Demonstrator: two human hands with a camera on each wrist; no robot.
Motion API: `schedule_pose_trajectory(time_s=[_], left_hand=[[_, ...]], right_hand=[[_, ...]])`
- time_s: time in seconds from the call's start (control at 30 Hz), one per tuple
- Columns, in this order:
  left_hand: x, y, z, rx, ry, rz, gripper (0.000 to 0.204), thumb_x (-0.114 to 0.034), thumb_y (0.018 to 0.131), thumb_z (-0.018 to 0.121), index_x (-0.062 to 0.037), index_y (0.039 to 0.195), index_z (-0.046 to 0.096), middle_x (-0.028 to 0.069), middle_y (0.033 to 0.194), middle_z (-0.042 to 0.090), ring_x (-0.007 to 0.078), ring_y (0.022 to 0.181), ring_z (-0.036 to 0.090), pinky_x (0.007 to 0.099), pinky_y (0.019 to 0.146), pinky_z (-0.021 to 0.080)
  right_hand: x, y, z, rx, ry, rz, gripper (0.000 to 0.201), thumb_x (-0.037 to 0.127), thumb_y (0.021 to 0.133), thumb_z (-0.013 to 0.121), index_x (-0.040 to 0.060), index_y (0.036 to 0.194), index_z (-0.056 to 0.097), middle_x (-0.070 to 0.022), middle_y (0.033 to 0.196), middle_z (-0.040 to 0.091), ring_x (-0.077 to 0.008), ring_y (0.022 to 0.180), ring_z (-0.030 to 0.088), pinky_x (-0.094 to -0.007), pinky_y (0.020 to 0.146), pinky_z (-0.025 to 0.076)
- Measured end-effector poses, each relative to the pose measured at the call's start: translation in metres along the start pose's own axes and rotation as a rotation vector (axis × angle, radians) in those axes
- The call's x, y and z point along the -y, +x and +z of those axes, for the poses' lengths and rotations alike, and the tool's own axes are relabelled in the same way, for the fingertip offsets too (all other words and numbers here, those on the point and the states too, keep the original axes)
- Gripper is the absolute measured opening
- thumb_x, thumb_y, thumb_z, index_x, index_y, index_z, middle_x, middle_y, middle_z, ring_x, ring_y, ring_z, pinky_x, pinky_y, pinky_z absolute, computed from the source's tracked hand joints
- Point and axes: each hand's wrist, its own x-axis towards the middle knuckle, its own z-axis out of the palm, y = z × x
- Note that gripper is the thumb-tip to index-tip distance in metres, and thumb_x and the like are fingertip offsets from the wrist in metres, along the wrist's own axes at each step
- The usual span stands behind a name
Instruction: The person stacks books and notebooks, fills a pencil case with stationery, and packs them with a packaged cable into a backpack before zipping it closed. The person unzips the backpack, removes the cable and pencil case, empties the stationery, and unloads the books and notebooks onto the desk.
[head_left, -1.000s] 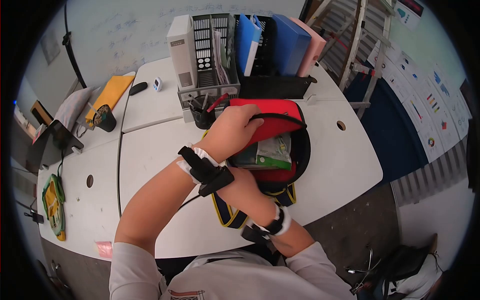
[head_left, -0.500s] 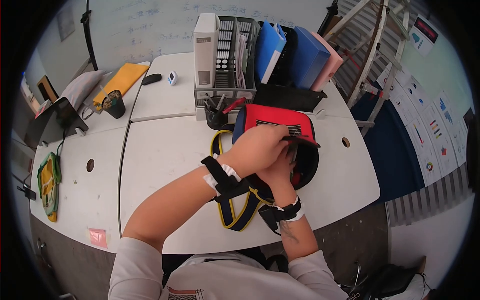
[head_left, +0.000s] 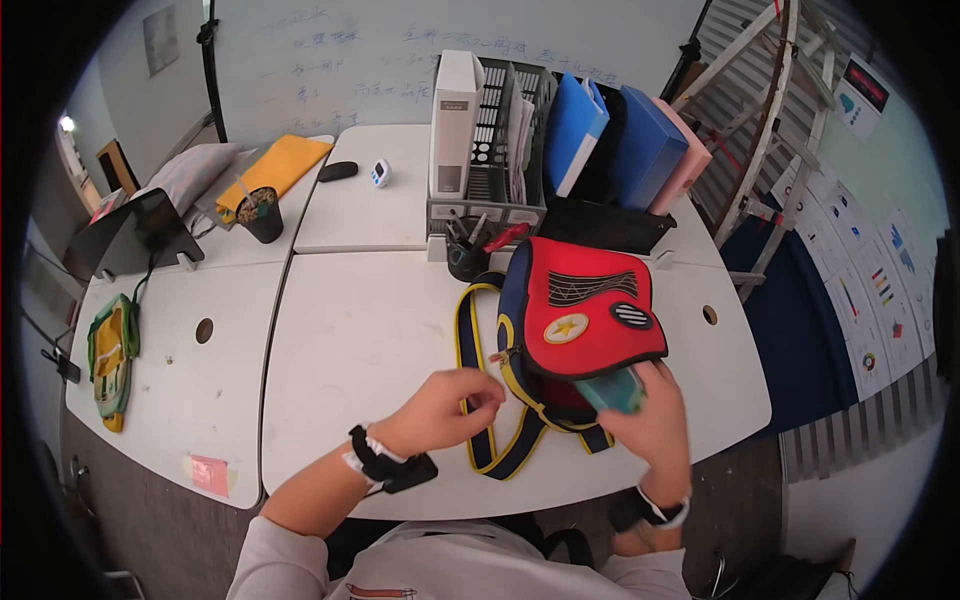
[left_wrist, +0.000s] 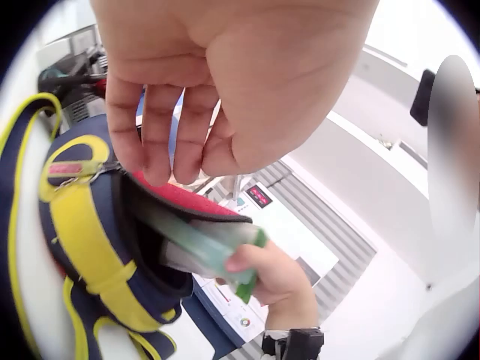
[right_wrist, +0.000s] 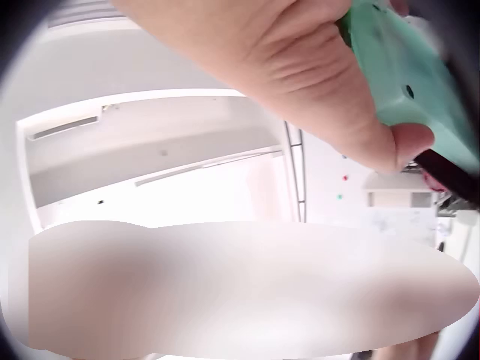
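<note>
One-handed, with the right hand (head_left: 652,422), pinching a teal case (head_left: 613,388) at the mouth of the backpack (head_left: 592,345). Hovering above the white surface (head_left: 360,330) beside it with the left hand (head_left: 437,408), fingers loosely curled.

Flap (head_left: 600,322) is red, patch (head_left: 631,316) blk/wht striped.

Files and oddments on a white bench (head_left: 350,340)
A file rack (head_left: 486,214) stands toward the far edge, a pen cup (head_left: 468,261) just before it; a green-and-yellow pouch (head_left: 113,362) lies near the left edge, a pink slip (head_left: 210,476) by the near edge.
</note>
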Motion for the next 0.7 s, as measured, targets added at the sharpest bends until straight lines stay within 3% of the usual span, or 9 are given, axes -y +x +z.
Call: schedule_pose_trajectory(time_s=[0.07, 0.13, 0.17, 0.33, 0.43, 0.47, 0.53, 0.57, 0.7], left_hand=[[0.018, -0.031, 0.012, 0.036, -0.307, -0.24, 0.013, -0.001, 0.09, 0.066, -0.0035, 0.103, 0.067, 0.0054, 0.09, 0.069, 0.0128, 0.087, 0.066, 0.0284, 0.08, 0.053], [0.035, -0.061, 0.027, 0.186, -0.716, -0.306, 0.024, 0.004, 0.09, 0.065, -0.0045, 0.112, 0.065, 0.0046, 0.099, 0.068, 0.0099, 0.095, 0.064, 0.0284, 0.089, 0.052], [0.043, -0.073, 0.032, 0.328, -0.889, -0.374, 0.05, 0.009, 0.087, 0.067, -0.0077, 0.132, 0.053, 0.0102, 0.116, 0.064, 0.017, 0.105, 0.064, 0.0331, 0.096, 0.051], [0.031, -0.114, 0.039, 0.364, -1.364, -0.28, 0.091, -0.005, 0.088, 0.073, -0.0195, 0.157, 0.015, 0.0131, 0.141, 0.05, 0.0312, 0.127, 0.054, 0.0439, 0.102, 0.05], [0.024, -0.128, 0.035, -0.208, -1.73, -0.351, 0.082, -0.023, 0.091, 0.073, -0.03, 0.154, 0.02, 0.0098, 0.147, 0.043, 0.0339, 0.13, 0.052, 0.0544, 0.098, 0.053], [0.026, -0.13, 0.03, -0.217, -1.725, -0.351, 0.082, -0.023, 0.091, 0.073, -0.03, 0.154, 0.02, 0.0098, 0.147, 0.043, 0.0339, 0.13, 0.052, 0.0544, 0.098, 0.053], [0.029, -0.134, 0.015, -0.633, -1.541, -0.487, 0.074, -0.025, 0.092, 0.071, -0.0293, 0.15, 0.025, 0.0087, 0.145, 0.043, 0.034, 0.128, 0.054, 0.0466, 0.086, 0.061], [0.032, -0.136, 0.012, -0.75, -1.442, -0.505, 0.065, -0.018, 0.094, 0.065, -0.0255, 0.146, 0.027, 0.0095, 0.137, 0.047, 0.0311, 0.116, 0.06, 0.0337, 0.063, 0.063], [0.034, -0.162, -0.007, -0.878, -1.141, -0.618, 0.057, -0.006, 0.092, 0.05, -0.0188, 0.141, 0.025, 0.0107, 0.12, 0.051, 0.024, 0.093, 0.063, 0.0265, 0.041, 0.051]], right_hand=[[0.002, -0.033, -0.022, -0.004, -0.072, -0.188, 0.07, 0.017, 0.053, 0.078, 0.0083, 0.121, 0.066, -0.0255, 0.124, 0.06, -0.0398, 0.111, 0.062, -0.0398, 0.094, 0.051], [0.025, -0.053, -0.051, 0.103, -0.025, -0.16, 0.071, 0.018, 0.053, 0.079, 0.0081, 0.122, 0.065, -0.0264, 0.125, 0.059, -0.0401, 0.113, 0.061, -0.0393, 0.095, 0.05], [0.032, -0.06, -0.058, 0.203, 0.022, -0.127, 0.073, 0.018, 0.054, 0.08, 0.0078, 0.124, 0.064, -0.0273, 0.126, 0.057, -0.0403, 0.115, 0.06, -0.0389, 0.097, 0.049], [0.045, -0.062, -0.036, 0.46, 0.249, -0.222, 0.072, 0.02, 0.059, 0.083, 0.0083, 0.126, 0.062, -0.0254, 0.133, 0.052, -0.0396, 0.119, 0.058, -0.0388, 0.1, 0.046], [0.058, -0.054, 0.028, 0.427, 0.229, -0.401, 0.071, 0.023, 0.064, 0.083, 0.0086, 0.129, 0.059, -0.0227, 0.134, 0.051, -0.0406, 0.117, 0.057, -0.0403, 0.1, 0.047], [0.061, -0.05, 0.049, 0.415, 0.212, -0.503, 0.071, 0.023, 0.066, 0.084, 0.0088, 0.13, 0.059, -0.0219, 0.134, 0.051, -0.0411, 0.117, 0.057, -0.041, 0.099, 0.047], [0.076, -0.047, 0.084, 0.432, 0.23, -0.572, 0.066, 0.023, 0.07, 0.082, 0.0082, 0.13, 0.059, -0.0219, 0.132, 0.052, -0.0396, 0.116, 0.057, -0.0415, 0.097, 0.048], [0.08, -0.043, 0.098, 0.444, 0.243, -0.636, 0.061, 0.022, 0.075, 0.08, 0.0076, 0.13, 0.058, -0.0218, 0.131, 0.053, -0.0381, 0.116, 0.058, -0.042, 0.096, 0.049], [0.088, -0.003, 0.156, 0.834, 0.513, -0.439, 0.053, 0.021, 0.086, 0.075, 0.0023, 0.132, 0.057, -0.0205, 0.127, 0.058, -0.0272, 0.116, 0.059, -0.0368, 0.099, 0.046]])
